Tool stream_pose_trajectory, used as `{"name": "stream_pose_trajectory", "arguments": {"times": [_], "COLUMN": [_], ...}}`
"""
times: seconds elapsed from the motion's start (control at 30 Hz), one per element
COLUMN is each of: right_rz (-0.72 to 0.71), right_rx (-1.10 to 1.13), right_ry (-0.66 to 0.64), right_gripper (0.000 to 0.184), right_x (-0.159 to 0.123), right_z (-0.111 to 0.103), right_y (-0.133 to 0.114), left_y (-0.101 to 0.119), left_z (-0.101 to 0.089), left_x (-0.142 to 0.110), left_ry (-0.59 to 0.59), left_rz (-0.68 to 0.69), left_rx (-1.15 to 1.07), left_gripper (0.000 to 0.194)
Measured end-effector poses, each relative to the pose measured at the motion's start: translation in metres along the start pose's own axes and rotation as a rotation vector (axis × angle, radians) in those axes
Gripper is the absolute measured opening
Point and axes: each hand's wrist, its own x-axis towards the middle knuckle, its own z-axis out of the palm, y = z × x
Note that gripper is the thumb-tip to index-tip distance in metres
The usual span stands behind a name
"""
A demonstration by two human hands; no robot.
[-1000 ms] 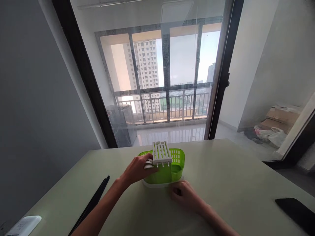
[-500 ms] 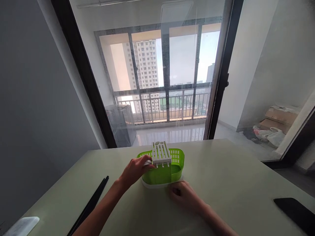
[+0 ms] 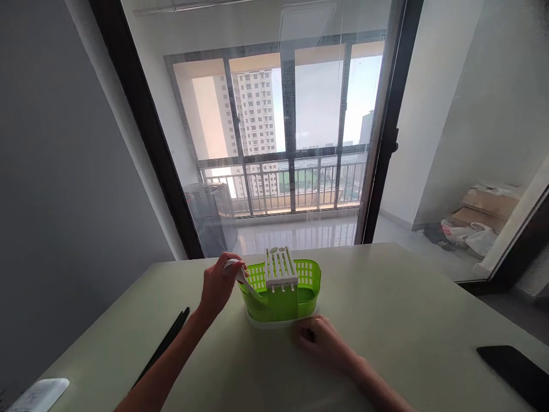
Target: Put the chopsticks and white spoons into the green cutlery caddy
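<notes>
A green basket [image 3: 283,303] with a white base and a white slotted rack [image 3: 281,269] across its middle stands upright on the table. My left hand [image 3: 219,280] is closed around a white spoon [image 3: 246,281] at the basket's left end. The spoon slants down to the right, its lower end inside the left compartment. In front of the basket, my right hand [image 3: 319,337] rests on the table as a loose fist, close to or touching the white base. Nothing shows in its fingers.
Black chopsticks [image 3: 169,337] lie on the pale table [image 3: 386,297], partly behind my left forearm. A white object [image 3: 47,395] is at the lower left edge and a flat black object [image 3: 514,372] at the right. Beyond the table's far edge is a glass door [image 3: 326,114].
My left hand has moved left and up, away from the rack, and the white spoon now shows more clearly. My right hand and the basket have stayed put.
</notes>
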Motion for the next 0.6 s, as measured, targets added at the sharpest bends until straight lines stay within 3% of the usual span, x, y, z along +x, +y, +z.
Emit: {"name": "stream_pose_trajectory", "arguments": {"times": [0.17, 0.27, 0.33, 0.43, 0.6], "right_rz": [0.001, 0.006, 0.012, 0.013, 0.010], "right_rx": [-0.008, -0.011, -0.013, -0.018, -0.022], "right_ry": [-0.002, -0.001, 0.004, 0.012, 0.007], "right_gripper": [0.027, 0.027, 0.027, 0.028, 0.031], "right_x": [0.000, 0.001, 0.001, 0.000, -0.001], "right_z": [0.000, 0.000, 0.000, 0.000, 0.001], "right_y": [-0.002, -0.003, -0.003, -0.002, 0.000], "left_y": [-0.004, -0.024, -0.039, -0.054, -0.061], "left_z": [-0.020, -0.044, -0.061, -0.082, -0.095], "left_x": [0.026, 0.036, 0.035, 0.023, -0.009], "left_ry": [0.450, 0.622, 0.672, 0.567, 0.072], "left_rz": [-0.292, -0.508, -0.638, -0.733, -0.788], "left_rx": [-0.301, -0.341, -0.292, -0.198, 0.077], "left_gripper": [0.045, 0.051, 0.047, 0.042, 0.053]}}
